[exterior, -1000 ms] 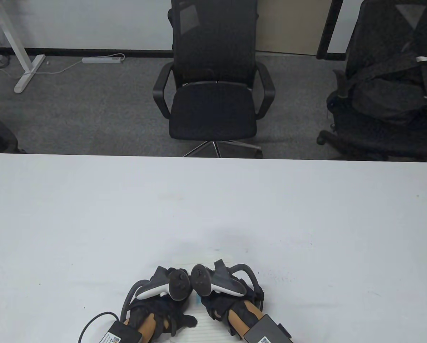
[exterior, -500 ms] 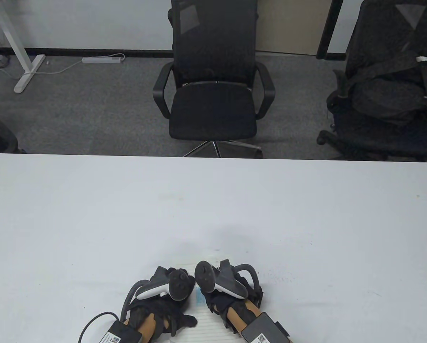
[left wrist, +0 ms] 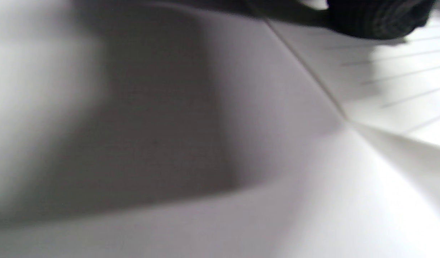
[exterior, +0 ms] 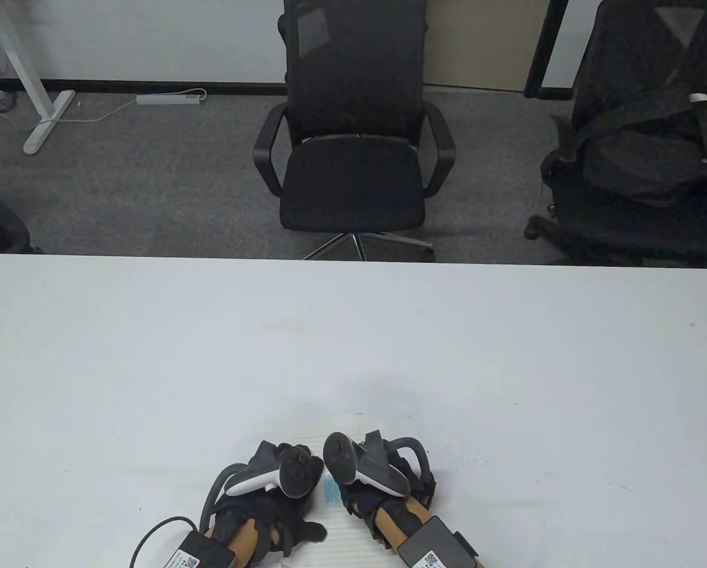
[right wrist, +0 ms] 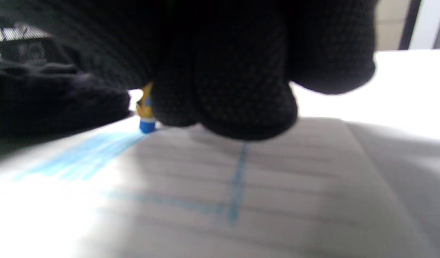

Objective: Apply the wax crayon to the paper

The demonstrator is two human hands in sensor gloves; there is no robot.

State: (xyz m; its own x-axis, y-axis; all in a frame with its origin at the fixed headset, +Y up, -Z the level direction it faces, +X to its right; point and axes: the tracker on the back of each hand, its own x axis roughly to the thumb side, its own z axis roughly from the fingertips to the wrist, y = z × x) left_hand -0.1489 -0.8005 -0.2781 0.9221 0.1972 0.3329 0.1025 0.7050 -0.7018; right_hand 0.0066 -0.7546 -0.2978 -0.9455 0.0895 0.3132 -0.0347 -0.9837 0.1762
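While blue strokes already mark the paper (right wrist: pixel 263 186), colouring looks partway done.
Right hand (right wrist: pixel 220 71) grips the crayon (right wrist: pixel 147 114); left hand (exterior: pixel 258 515) rests on the paper, its fingers hidden.

Office, black mesh swivel chairs (exterior: pixel 353 148) on grey carpet (exterior: pixel 152 177), white table (exterior: pixel 353 355), power strip (exterior: pixel 171 99) by wall, white desk leg (exterior: pixel 34 89), bag (exterior: pixel 643 148) on chair

Right hand (right wrist: pixel 223 71) gripping blue crayon (right wrist: pixel 146 114), tip on lined paper (right wrist: pixel 277 186)
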